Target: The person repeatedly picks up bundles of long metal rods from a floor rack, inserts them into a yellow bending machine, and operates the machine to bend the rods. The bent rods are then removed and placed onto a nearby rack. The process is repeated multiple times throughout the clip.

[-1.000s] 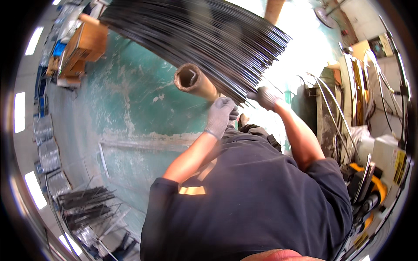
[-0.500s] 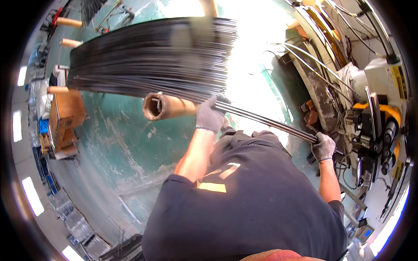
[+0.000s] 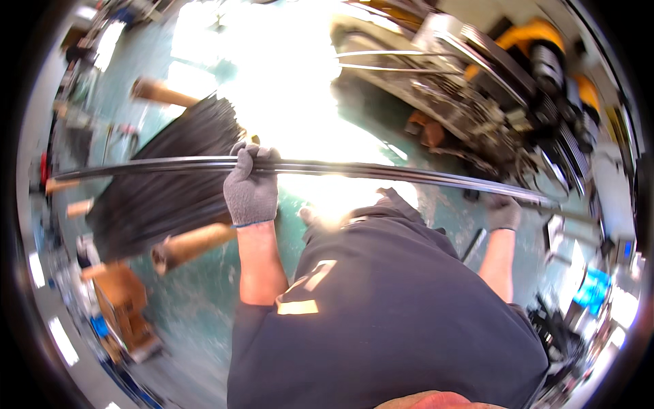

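A thin bundle of long, dark, shiny rods (image 3: 381,172) crosses in front of me from far left to right. My left hand (image 3: 252,184), in a grey glove, is closed around the bundle left of its middle. Near the rods' right end is my gloved right hand (image 3: 503,211), blurred, with its fingers curled up at the rods. Behind and below the left part of the bundle lies a large stack of black rods (image 3: 170,177), resting on brown cardboard tubes. One cardboard tube (image 3: 194,247) sticks out at the stack's near side.
At the upper right stands a machine (image 3: 463,95) with metal bars and a yellow-orange part (image 3: 535,35). A brown wooden box (image 3: 122,300) is at the left. Dark scraps (image 3: 555,334) and a blue object (image 3: 593,290) lie at the lower right. Strong glare covers the floor ahead.
My view has turned to the right. The held rods have come away from the stack and now hang level across my front. The stack now appears farther left.
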`<control>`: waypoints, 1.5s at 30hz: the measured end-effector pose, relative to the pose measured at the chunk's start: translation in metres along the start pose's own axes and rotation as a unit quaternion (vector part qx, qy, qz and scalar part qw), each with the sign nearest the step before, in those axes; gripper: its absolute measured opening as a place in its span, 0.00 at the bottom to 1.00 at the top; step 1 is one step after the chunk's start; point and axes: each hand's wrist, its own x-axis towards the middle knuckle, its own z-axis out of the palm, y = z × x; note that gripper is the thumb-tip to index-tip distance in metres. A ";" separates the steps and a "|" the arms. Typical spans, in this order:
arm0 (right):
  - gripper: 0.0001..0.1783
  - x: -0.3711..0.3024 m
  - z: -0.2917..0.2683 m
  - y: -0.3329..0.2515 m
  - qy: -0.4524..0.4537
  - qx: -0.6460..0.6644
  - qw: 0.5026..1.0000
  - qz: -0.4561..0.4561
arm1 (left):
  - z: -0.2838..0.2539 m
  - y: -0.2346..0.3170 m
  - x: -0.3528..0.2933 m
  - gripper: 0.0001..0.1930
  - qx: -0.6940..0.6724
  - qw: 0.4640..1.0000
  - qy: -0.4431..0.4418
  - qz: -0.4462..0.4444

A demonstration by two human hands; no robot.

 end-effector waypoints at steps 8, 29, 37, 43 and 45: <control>0.08 -0.104 0.176 -0.038 -0.081 0.240 0.967 0.025 | 0.103 -0.129 0.051 0.15 0.173 0.968 -0.149 -0.105; 0.17 0.043 0.230 -0.164 0.063 0.144 0.926 -0.343 | 0.176 -0.195 0.363 0.14 0.213 0.962 -0.083 -0.146; 0.14 0.096 0.231 -0.181 0.021 0.289 0.923 -0.252 | 0.189 -0.277 0.409 0.13 0.171 0.961 -0.079 -0.204; 0.18 0.126 0.239 -0.168 0.175 0.191 0.905 -0.336 | 0.221 -0.337 0.355 0.15 0.314 0.897 -0.193 -0.243; 0.19 0.132 0.238 -0.165 0.202 0.146 0.905 -0.346 | 0.208 -0.352 0.349 0.26 0.512 0.786 -0.338 -0.079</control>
